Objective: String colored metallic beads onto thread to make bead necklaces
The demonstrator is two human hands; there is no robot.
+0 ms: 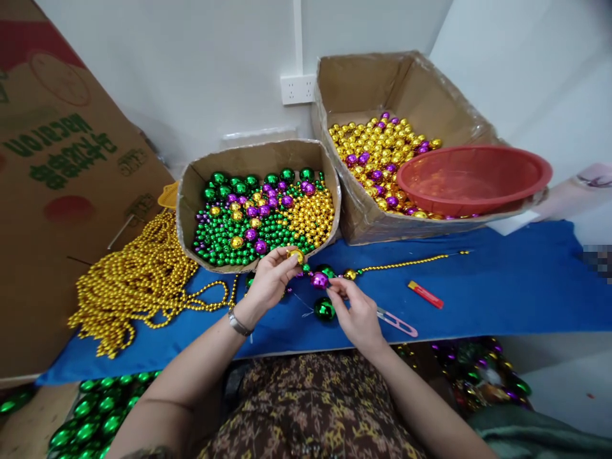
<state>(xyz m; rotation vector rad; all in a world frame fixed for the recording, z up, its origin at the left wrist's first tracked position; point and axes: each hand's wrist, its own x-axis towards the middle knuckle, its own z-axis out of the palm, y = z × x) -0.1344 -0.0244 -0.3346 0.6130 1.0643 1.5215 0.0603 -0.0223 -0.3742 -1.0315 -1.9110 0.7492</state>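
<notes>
Over the blue-covered table, my left hand (275, 278) pinches a shiny gold bead (296, 256) at one end of a strung cluster. My right hand (356, 312) has its fingertips closed at a larger purple bead (319, 280) in the same cluster. Small green and purple beads sit between those two. A large green bead (324, 309) lies on the cloth just left of my right fingers, with a thin thread end (307, 312) beside it. From the cluster a gold bead strand (406, 262) runs off to the right.
Behind my hands stands a cardboard box (258, 153) of mixed beads; right of it, a larger box (368, 229) of gold and purple beads holds a red basin (473, 178). Gold bead chains (138, 274) pile leftward. A pink cutter (399, 323) and red-yellow lighter (425, 294) lie right.
</notes>
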